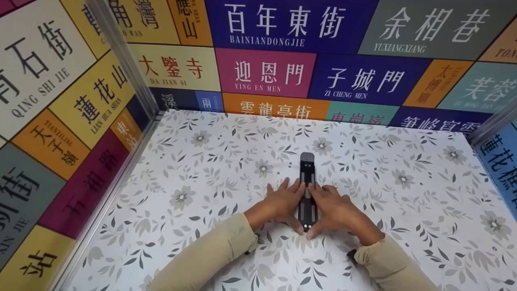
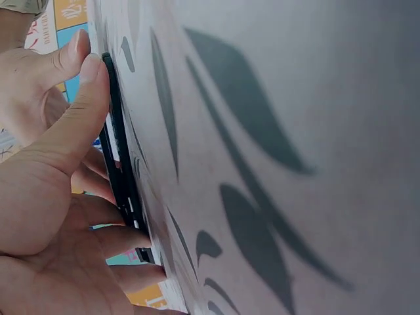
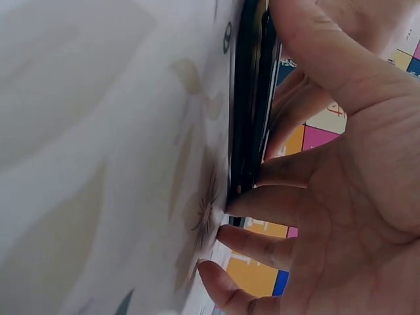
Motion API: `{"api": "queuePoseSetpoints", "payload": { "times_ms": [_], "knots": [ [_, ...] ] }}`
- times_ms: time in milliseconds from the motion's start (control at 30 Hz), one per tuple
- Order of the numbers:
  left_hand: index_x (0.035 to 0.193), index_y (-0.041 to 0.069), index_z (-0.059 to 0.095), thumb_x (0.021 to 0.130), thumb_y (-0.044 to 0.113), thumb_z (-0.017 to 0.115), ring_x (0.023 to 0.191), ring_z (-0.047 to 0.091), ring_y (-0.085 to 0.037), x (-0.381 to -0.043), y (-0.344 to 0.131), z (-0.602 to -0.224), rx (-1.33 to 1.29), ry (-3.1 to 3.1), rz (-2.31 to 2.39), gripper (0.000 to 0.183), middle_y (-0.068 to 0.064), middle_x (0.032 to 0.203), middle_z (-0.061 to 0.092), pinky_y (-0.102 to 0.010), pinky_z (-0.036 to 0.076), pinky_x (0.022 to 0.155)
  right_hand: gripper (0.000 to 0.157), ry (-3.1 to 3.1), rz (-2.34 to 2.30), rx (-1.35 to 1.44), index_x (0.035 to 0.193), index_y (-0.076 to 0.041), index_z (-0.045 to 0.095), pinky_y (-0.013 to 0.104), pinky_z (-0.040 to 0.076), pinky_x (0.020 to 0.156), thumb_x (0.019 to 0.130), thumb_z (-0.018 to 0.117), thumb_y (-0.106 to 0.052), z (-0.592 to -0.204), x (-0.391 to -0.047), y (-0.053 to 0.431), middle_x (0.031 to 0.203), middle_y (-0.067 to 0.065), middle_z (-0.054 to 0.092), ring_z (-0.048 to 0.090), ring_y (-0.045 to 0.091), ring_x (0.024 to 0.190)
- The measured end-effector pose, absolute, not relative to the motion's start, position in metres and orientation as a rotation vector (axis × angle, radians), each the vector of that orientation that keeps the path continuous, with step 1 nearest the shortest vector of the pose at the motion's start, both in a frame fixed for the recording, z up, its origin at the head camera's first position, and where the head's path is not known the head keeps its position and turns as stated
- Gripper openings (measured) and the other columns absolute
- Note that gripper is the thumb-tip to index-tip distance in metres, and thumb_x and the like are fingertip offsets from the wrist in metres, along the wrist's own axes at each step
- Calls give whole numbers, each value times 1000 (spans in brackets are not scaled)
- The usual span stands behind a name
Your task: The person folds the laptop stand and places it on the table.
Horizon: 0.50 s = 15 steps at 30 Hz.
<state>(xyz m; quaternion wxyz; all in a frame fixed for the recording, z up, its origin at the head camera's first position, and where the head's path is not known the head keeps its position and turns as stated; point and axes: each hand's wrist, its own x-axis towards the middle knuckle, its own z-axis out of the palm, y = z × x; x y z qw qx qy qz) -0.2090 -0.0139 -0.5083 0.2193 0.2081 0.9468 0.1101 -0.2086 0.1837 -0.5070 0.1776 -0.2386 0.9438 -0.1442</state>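
Observation:
A long, narrow black object [image 1: 307, 169] with a rounded grey far end lies flat on the patterned tabletop, pointing away from me; its exact kind is unclear. My left hand [image 1: 284, 202] touches its left side and my right hand [image 1: 333, 206] touches its right side. Both hands have spread, mostly straight fingers, with the thumbs near the object's close end. From the left wrist, the black object [image 2: 118, 141] appears edge-on and low against the surface. In the right wrist view, the right-hand fingertips rest on the tabletop beside the object [image 3: 249, 98].
The white tabletop [image 1: 226, 161] carries grey leaves and flowers. Panels with coloured street-name blocks stand at the back [image 1: 266, 72], on the left [image 1: 80, 161] and at the right edge [image 1: 499, 161]. A metal frame post [image 1: 131, 56] marks the back left corner.

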Motion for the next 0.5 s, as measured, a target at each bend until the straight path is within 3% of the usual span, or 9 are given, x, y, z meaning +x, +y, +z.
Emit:
{"api": "queuePoseSetpoints", "payload": {
  "times_ms": [100, 233, 333, 500],
  "knots": [
    [165, 17, 10, 64, 60, 91, 160, 5, -34, -211, -17, -508, 571, 2599, 352, 137, -3, 173, 6, -74, 13, 120, 139, 2633, -457, -685, 163, -9, 20, 73, 33, 108, 58, 89, -67, -506, -213, 189, 166, 17, 31, 27, 40, 150],
    [166, 18, 7, 67, 64, 87, 160, 4, -34, -214, -29, -506, 584, 2539, 442, 136, -4, 173, 6, -71, 9, 122, 122, 2554, -599, -762, 163, -7, 18, 68, 29, 117, 76, 80, -64, -510, -222, 202, 167, 18, 27, 24, 42, 152],
    [165, 14, 7, 81, 66, 75, 159, 6, -37, -218, -47, -504, 582, 2526, 524, 120, -8, 173, 8, -68, 9, 123, 106, 2540, -722, -832, 162, -3, 19, 62, 24, 122, 88, 72, -58, -511, -231, 217, 166, 21, 27, 28, 45, 151],
    [165, 14, 13, 101, 58, 50, 158, 4, -41, -234, -84, -496, 399, 2673, 636, 86, -11, 172, 8, -68, 9, 123, 87, 2680, -745, -737, 164, -9, 14, 61, 24, 122, 102, 53, -55, -498, -253, 248, 164, 26, 28, 33, 48, 147]
  ]
}}
